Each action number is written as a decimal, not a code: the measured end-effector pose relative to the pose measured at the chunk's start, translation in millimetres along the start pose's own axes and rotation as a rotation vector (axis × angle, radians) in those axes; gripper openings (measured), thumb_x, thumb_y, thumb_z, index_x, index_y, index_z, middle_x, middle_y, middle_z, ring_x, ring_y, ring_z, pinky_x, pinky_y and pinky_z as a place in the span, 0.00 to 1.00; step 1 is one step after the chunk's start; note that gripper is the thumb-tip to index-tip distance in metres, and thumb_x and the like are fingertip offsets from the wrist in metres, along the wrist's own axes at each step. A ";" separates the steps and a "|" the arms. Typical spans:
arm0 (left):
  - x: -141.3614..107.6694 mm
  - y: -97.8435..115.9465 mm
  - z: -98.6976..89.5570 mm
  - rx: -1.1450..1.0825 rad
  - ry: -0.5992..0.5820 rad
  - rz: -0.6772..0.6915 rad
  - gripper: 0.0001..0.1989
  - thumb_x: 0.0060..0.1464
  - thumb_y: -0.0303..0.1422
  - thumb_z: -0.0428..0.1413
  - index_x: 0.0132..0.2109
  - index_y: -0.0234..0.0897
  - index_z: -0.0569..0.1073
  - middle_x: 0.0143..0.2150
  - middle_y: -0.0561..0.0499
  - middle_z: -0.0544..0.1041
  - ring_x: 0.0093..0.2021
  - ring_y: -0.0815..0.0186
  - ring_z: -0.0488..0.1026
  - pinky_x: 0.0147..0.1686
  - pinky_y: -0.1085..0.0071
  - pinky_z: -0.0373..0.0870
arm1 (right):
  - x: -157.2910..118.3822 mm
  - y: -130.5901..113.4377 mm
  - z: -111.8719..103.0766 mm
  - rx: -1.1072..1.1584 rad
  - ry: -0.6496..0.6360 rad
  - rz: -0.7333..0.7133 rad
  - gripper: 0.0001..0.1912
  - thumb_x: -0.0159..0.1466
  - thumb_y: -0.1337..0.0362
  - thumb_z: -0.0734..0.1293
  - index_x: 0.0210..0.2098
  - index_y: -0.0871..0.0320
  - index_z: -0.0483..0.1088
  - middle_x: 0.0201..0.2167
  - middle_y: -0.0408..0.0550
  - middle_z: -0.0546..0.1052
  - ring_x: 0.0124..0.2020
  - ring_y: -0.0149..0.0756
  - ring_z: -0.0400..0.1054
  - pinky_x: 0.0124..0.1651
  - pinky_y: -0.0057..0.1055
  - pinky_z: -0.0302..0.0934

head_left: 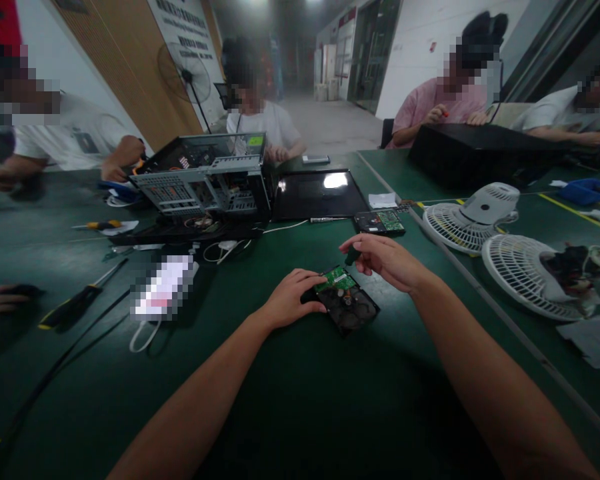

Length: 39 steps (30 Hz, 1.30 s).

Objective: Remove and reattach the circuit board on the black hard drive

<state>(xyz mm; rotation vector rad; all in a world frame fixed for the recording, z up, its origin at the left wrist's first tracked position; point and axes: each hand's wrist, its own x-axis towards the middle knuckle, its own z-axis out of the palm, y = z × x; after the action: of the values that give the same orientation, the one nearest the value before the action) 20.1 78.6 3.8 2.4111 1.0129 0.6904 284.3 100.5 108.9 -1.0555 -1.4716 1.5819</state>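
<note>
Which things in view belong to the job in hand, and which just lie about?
In use:
black rectangular drive with green circuit board, held by the left hand
small dark-green tool in the right hand

Lying about:
yellow-and-black screwdriver
flat black glossy screen
nearer white round plastic fan grille

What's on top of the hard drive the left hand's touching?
The hard drive has a green circuit board on its upper face. The left hand partly covers its left side; what lies beneath is hidden.

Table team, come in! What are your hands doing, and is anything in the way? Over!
Left hand holding hard drive, green board up. Right hand gripping small dark tool by the board. Second drive lies beyond, apparently not blocking.
</note>
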 end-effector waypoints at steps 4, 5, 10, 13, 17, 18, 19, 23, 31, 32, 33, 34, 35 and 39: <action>0.0 0.6 -0.5 0.005 -0.003 -0.008 0.32 0.56 0.49 0.65 0.65 0.48 0.70 0.61 0.46 0.73 0.62 0.53 0.66 0.61 0.52 0.66 | -3.7 -1.6 4.7 0.037 -0.077 0.058 0.07 0.64 0.59 0.68 0.38 0.55 0.74 0.38 0.49 0.78 0.28 0.32 0.67 0.25 0.31 0.57; 0.0 0.7 -0.5 0.006 -0.003 -0.006 0.32 0.56 0.49 0.65 0.65 0.47 0.70 0.61 0.46 0.73 0.62 0.53 0.66 0.61 0.52 0.66 | -4.7 -1.6 6.1 0.050 -0.098 0.068 0.06 0.64 0.60 0.69 0.38 0.55 0.73 0.40 0.50 0.78 0.28 0.32 0.67 0.25 0.31 0.58; -0.4 -0.3 0.6 0.008 0.004 0.014 0.32 0.57 0.49 0.65 0.65 0.47 0.70 0.62 0.46 0.73 0.62 0.53 0.66 0.62 0.52 0.65 | -5.1 0.6 8.5 0.126 -0.128 0.072 0.11 0.65 0.60 0.69 0.47 0.53 0.71 0.45 0.50 0.75 0.30 0.32 0.70 0.29 0.32 0.64; -0.5 -0.5 0.6 0.005 0.004 0.015 0.32 0.56 0.49 0.65 0.64 0.47 0.70 0.61 0.46 0.73 0.62 0.53 0.66 0.62 0.53 0.65 | -2.8 1.4 6.0 0.140 -0.107 0.057 0.15 0.67 0.57 0.67 0.51 0.52 0.71 0.46 0.51 0.74 0.32 0.34 0.70 0.30 0.33 0.65; -0.3 -0.3 -0.7 0.004 -0.002 0.008 0.31 0.57 0.48 0.65 0.65 0.48 0.69 0.62 0.46 0.72 0.62 0.53 0.66 0.61 0.52 0.66 | -1.7 0.5 3.1 0.057 -0.058 0.033 0.12 0.67 0.56 0.68 0.46 0.54 0.75 0.36 0.48 0.74 0.31 0.33 0.67 0.28 0.32 0.58; -0.3 -0.5 -0.9 0.003 -0.002 0.008 0.31 0.57 0.48 0.65 0.65 0.48 0.69 0.62 0.46 0.72 0.62 0.53 0.66 0.61 0.52 0.66 | -1.9 0.3 2.6 0.028 -0.045 0.027 0.11 0.67 0.57 0.69 0.44 0.55 0.75 0.34 0.47 0.73 0.30 0.33 0.66 0.28 0.31 0.56; -0.4 -0.7 -0.9 0.002 -0.002 0.008 0.31 0.57 0.48 0.65 0.65 0.48 0.69 0.62 0.46 0.72 0.62 0.53 0.66 0.61 0.52 0.65 | -2.1 0.1 2.2 -0.002 -0.035 0.021 0.10 0.66 0.57 0.70 0.43 0.55 0.76 0.34 0.47 0.73 0.30 0.32 0.64 0.28 0.31 0.55; -0.5 -1.1 -0.7 0.002 -0.003 0.008 0.32 0.57 0.48 0.65 0.65 0.48 0.69 0.62 0.46 0.72 0.62 0.53 0.66 0.61 0.52 0.65 | -1.3 1.3 0.4 -0.083 -0.022 -0.004 0.09 0.63 0.59 0.72 0.40 0.56 0.76 0.37 0.47 0.75 0.29 0.31 0.61 0.30 0.32 0.55; -0.5 0.1 -1.0 0.004 -0.004 0.005 0.32 0.56 0.48 0.65 0.65 0.47 0.70 0.62 0.46 0.72 0.62 0.53 0.66 0.61 0.52 0.66 | -2.1 -0.3 3.0 -0.047 -0.023 0.010 0.13 0.65 0.60 0.69 0.48 0.54 0.76 0.34 0.45 0.73 0.30 0.33 0.65 0.31 0.33 0.57; -0.6 0.0 -1.0 0.004 -0.004 0.004 0.32 0.56 0.48 0.65 0.65 0.48 0.70 0.62 0.46 0.72 0.62 0.53 0.66 0.61 0.52 0.66 | -2.4 -0.5 3.4 -0.051 -0.039 0.018 0.12 0.65 0.59 0.68 0.46 0.55 0.76 0.32 0.45 0.72 0.29 0.33 0.65 0.31 0.32 0.57; -0.6 0.0 -1.0 0.004 -0.004 0.004 0.32 0.57 0.48 0.65 0.65 0.48 0.69 0.62 0.46 0.72 0.62 0.52 0.66 0.61 0.51 0.66 | -2.5 -0.3 3.5 -0.048 -0.051 0.025 0.11 0.66 0.59 0.67 0.45 0.56 0.76 0.30 0.44 0.71 0.29 0.33 0.65 0.30 0.32 0.56; -0.6 0.0 -1.0 0.003 -0.003 0.002 0.31 0.57 0.48 0.65 0.65 0.48 0.69 0.62 0.46 0.72 0.62 0.52 0.66 0.61 0.51 0.66 | -2.4 0.2 3.3 -0.038 -0.057 0.032 0.10 0.66 0.59 0.66 0.43 0.56 0.75 0.29 0.44 0.71 0.29 0.33 0.66 0.29 0.32 0.56; -0.5 0.0 -1.0 0.002 -0.003 0.001 0.31 0.57 0.48 0.65 0.65 0.48 0.70 0.62 0.46 0.72 0.62 0.52 0.66 0.61 0.51 0.66 | -2.1 1.1 2.9 -0.023 -0.061 0.038 0.09 0.66 0.59 0.66 0.42 0.57 0.74 0.27 0.44 0.70 0.28 0.34 0.66 0.28 0.32 0.55; 0.0 0.1 -1.2 -0.002 -0.004 0.002 0.31 0.57 0.48 0.65 0.64 0.48 0.70 0.62 0.46 0.73 0.62 0.53 0.66 0.61 0.51 0.66 | -0.9 4.5 1.0 0.060 -0.094 0.060 0.07 0.67 0.59 0.65 0.41 0.56 0.70 0.31 0.46 0.74 0.28 0.34 0.68 0.26 0.31 0.55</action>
<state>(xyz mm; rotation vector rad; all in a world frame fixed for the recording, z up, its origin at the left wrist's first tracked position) 19.5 78.8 4.7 2.4111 1.0085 0.6863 283.9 98.9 104.5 -1.0118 -1.4566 1.7288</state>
